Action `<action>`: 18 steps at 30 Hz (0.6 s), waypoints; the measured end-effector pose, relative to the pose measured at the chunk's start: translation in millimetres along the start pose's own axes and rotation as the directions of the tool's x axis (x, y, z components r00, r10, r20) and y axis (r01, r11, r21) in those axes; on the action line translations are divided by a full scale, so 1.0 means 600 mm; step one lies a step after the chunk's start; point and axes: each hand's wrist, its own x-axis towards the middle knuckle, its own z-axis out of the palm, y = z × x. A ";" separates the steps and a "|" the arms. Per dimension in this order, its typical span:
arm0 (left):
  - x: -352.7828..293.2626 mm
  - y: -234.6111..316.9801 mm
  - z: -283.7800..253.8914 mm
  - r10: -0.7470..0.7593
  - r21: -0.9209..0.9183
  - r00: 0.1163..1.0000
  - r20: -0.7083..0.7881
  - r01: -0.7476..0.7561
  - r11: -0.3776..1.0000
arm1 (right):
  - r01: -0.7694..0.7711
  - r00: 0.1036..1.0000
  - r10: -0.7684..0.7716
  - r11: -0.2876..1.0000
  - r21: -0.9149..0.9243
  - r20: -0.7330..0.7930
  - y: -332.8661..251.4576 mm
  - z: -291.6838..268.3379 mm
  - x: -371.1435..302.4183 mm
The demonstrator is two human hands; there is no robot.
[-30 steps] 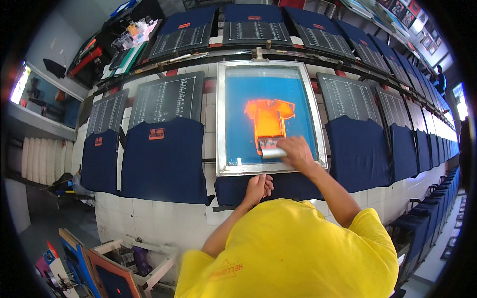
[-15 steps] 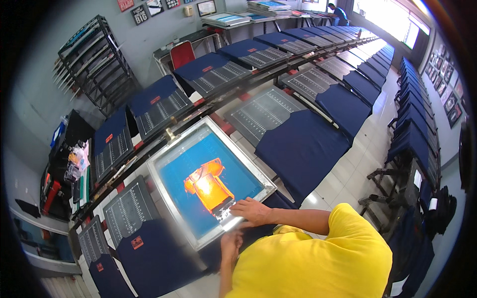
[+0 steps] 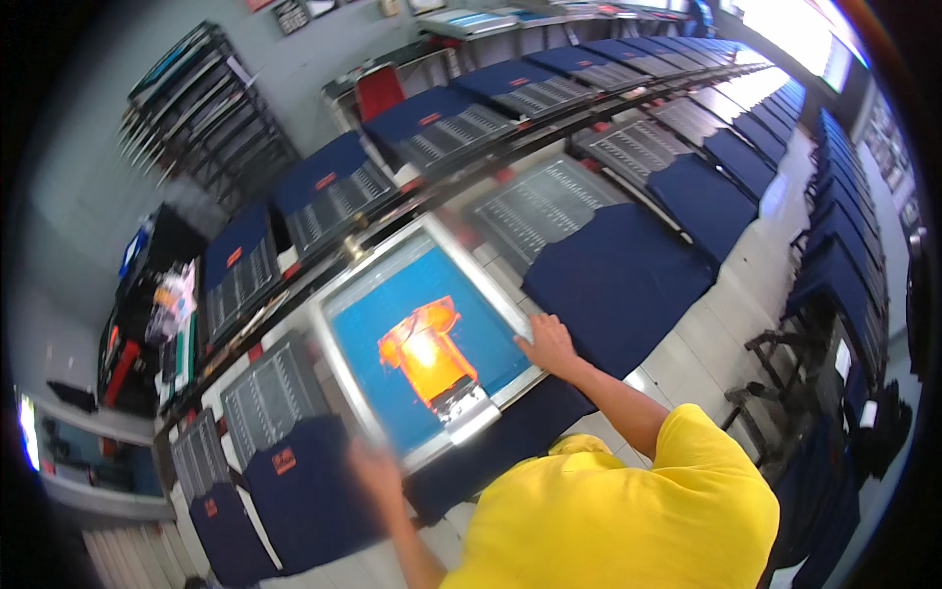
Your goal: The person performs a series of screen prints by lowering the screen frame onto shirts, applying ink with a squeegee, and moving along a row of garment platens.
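At the frame's (image 3: 481, 290) near end, squeegee (image 3: 467, 411) lies crosswise; frame's long axis runs away from the person (image 3: 628, 510). Right hand (image 3: 551, 348), nearer, touches right rim; left hand (image 3: 377, 476), blurred, by near-left corner. Can't tell either grip.

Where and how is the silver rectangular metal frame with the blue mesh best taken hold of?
The frame is probably best gripped by both side rails, near the lower corners, coming from the near side: these narrow, straight bars lie outside the bright orange ink.
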 end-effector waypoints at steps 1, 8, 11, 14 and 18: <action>0.008 -0.005 0.009 -0.016 0.115 1.000 0.023 0.013 0.993 | -0.001 0.999 0.003 0.999 0.052 -0.035 0.007 0.010 0.000; 0.017 -0.031 0.043 -0.154 -0.156 0.965 0.210 0.189 0.970 | 0.034 0.991 -0.012 0.987 0.160 -0.137 0.019 0.031 0.011; 0.021 -0.019 0.036 -0.126 -0.264 0.982 0.140 0.160 0.951 | 0.046 0.990 -0.017 0.977 0.208 -0.142 0.018 0.034 0.018; 0.024 -0.021 0.033 -0.083 -0.265 0.991 0.104 0.108 0.958 | 0.069 0.988 -0.034 0.969 0.236 -0.150 0.017 0.028 0.019; 0.028 -0.026 0.038 -0.021 -0.234 0.992 0.121 0.049 0.971 | 0.138 0.971 -0.106 0.981 0.139 -0.215 0.031 0.048 0.011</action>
